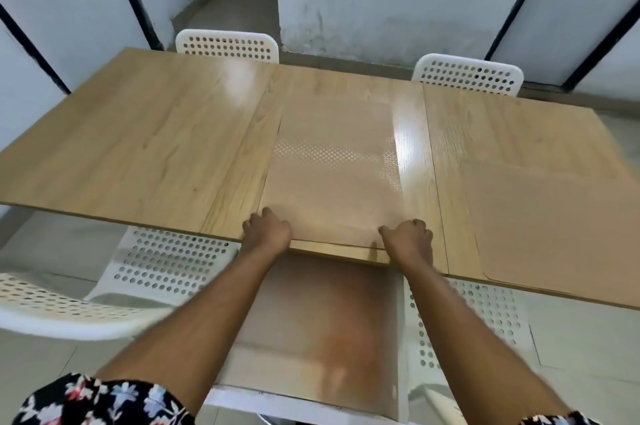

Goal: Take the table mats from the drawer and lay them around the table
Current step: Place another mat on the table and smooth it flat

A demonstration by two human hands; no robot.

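Observation:
A tan table mat (332, 182) with a dotted pattern lies on the wooden table (138, 140), near the middle of the front edge. My left hand (266, 230) holds its near left corner and my right hand (408, 237) holds its near right corner, fingers curled over the mat's edge. A second tan mat (547, 223) lies flat on the table's right part. Below the table edge, between my forearms, the open drawer (322, 327) shows a brownish mat-like sheet inside.
Two white perforated chairs (227, 45) (467, 74) stand at the far side. More white perforated chairs sit on my side, one at the near left (166, 265) and one at the right (485, 313). Pale walls and doors stand behind.

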